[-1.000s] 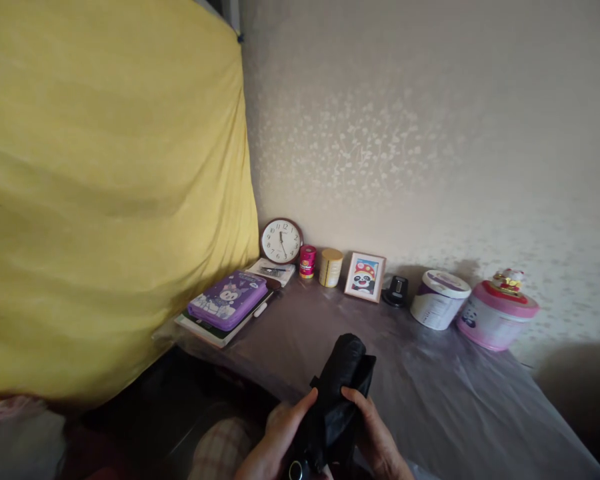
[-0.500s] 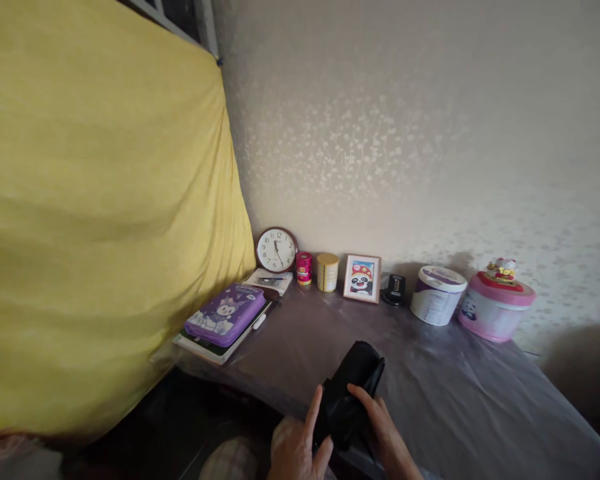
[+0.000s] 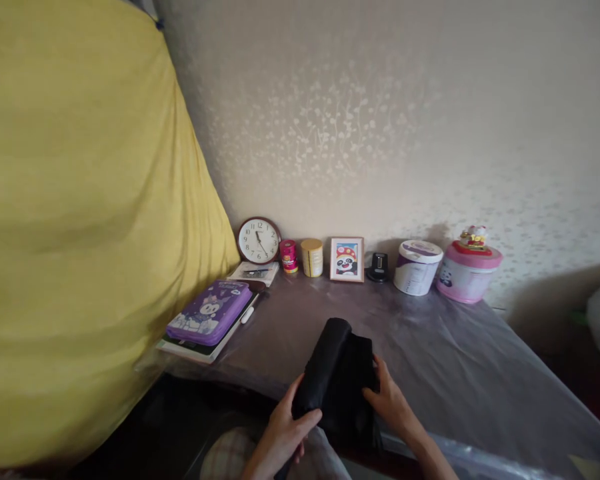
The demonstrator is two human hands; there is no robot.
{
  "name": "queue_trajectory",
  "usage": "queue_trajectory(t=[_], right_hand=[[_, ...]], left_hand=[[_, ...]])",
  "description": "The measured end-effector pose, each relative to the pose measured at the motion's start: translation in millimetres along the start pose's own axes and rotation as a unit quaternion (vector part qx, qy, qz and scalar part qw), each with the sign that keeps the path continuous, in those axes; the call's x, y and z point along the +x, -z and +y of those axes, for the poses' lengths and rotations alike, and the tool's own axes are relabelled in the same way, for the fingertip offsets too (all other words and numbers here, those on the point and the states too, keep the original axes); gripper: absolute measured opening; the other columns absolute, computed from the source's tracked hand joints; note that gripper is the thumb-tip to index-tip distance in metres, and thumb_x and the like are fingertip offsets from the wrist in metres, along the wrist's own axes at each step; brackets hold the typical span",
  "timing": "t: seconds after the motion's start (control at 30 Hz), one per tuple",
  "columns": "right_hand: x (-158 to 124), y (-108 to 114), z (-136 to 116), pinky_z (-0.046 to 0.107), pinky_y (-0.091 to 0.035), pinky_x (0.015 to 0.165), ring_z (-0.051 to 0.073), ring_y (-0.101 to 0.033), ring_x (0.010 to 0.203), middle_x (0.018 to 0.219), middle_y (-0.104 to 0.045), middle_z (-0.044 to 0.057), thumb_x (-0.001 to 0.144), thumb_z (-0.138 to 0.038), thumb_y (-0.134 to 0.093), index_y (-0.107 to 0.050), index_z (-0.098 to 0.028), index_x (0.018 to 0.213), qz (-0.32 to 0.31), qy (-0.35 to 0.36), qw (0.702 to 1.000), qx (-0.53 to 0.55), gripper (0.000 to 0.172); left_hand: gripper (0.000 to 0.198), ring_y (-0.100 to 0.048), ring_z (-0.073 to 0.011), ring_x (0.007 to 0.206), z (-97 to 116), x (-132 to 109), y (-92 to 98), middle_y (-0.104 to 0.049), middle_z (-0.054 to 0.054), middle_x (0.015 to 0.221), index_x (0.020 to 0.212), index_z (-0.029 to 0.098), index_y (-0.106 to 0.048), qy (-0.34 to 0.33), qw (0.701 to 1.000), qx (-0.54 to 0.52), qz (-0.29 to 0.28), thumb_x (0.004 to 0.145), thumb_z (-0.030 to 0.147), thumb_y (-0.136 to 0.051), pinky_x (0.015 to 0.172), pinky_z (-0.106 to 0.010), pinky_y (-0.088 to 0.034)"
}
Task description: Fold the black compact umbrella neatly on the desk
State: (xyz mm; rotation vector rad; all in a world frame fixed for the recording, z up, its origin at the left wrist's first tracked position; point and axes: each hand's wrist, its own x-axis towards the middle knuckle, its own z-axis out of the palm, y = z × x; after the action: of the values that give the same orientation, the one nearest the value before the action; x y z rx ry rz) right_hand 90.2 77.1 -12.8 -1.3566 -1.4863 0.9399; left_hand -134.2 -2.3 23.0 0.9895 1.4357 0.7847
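Observation:
A black, partly rolled, fabric-like bundle (image 3: pixel 337 380) is held over the table's front edge, low in the middle of the head view. My left hand (image 3: pixel 287 427) grips its rolled left side, thumb on top and fingers beneath. On the right, my right hand (image 3: pixel 390 400) pinches the loose flap between thumb and fingers. Parts of the fingers are hidden behind the bundle.
On the covered table (image 3: pixel 430 373), a purple case (image 3: pixel 210 313) lies on a book at left. Along the wall stand a clock (image 3: pixel 259 240), pink can (image 3: pixel 289 257), yellow-lidded can (image 3: pixel 312 259), picture frame (image 3: pixel 347 260), black object (image 3: pixel 379 267) and two tubs (image 3: pixel 417 268).
The bundle has opened out, with a flap now spread to the right of the roll. My hands have moved to its two sides. The camera view has shifted somewhat.

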Motion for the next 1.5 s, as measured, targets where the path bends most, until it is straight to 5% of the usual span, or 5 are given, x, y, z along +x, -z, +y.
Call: queue_trajectory(t=[0.27, 0.4, 1.03, 1.4, 1.5], right_hand=[[1, 23, 17, 0.037, -0.05, 0.075, 0.02, -0.064, 0.079, 0.099, -0.064, 0.008, 0.073, -0.029, -0.049, -0.049, -0.019, 0.117, 0.003, 0.086, 0.989, -0.116, 0.045], [11, 54, 20, 0.035, -0.051, 0.07, 0.02, -0.065, 0.072, 0.096, -0.066, 0.008, 0.078, -0.036, -0.042, -0.058, -0.02, 0.102, 0.05, 0.081, 0.977, -0.189, 0.033], [7, 96, 39, 0.03, -0.053, 0.066, 0.023, -0.067, 0.075, 0.083, -0.072, 0.004, 0.075, -0.046, -0.045, -0.066, -0.024, 0.089, 0.069, 0.03, 0.986, -0.15, 0.034], [7, 97, 45, 0.028, -0.052, 0.068, 0.022, -0.067, 0.078, 0.088, -0.072, 0.004, 0.077, -0.047, -0.045, -0.066, -0.025, 0.088, 0.069, 0.061, 0.983, -0.156, 0.033], [8, 98, 49, 0.028, -0.053, 0.068, 0.022, -0.067, 0.079, 0.089, -0.072, 0.005, 0.077, -0.047, -0.045, -0.066, -0.025, 0.09, 0.062, 0.059, 0.985, -0.15, 0.034]], left_hand=[[0.077, -0.054, -0.0109, 0.04, 7, -1, 17.3, -0.063, -0.007, 0.094, 0.141, 0.03, -0.005, 0.03, 0.993, 0.098, 0.053, 0.08, 0.063, -0.038, 0.035, -0.021, -0.036], [0.06, -0.063, -0.0208, 0.092, 1, -5, 10.9, -0.036, -0.012, 0.139, 0.143, 0.028, -0.008, -0.093, 0.944, 0.291, 0.127, 0.089, 0.044, -0.027, 0.07, -0.028, -0.049], [0.093, -0.062, -0.0262, 0.098, 3, 6, -11.4, -0.021, -0.021, 0.144, 0.138, 0.042, -0.002, -0.001, 0.818, 0.553, 0.156, 0.07, -0.012, -0.036, 0.074, -0.03, -0.046], [0.081, -0.055, -0.0168, 0.108, 21, 3, 28.5, -0.047, -0.009, 0.128, 0.139, 0.024, -0.027, -0.178, 0.913, 0.337, 0.143, 0.064, 0.001, -0.048, 0.09, -0.022, -0.039], [0.071, -0.062, -0.0119, 0.069, 34, -5, 30.8, -0.061, -0.006, 0.107, 0.132, 0.022, -0.035, -0.164, 0.96, 0.194, 0.12, 0.064, 0.012, -0.055, 0.061, -0.021, -0.047]])
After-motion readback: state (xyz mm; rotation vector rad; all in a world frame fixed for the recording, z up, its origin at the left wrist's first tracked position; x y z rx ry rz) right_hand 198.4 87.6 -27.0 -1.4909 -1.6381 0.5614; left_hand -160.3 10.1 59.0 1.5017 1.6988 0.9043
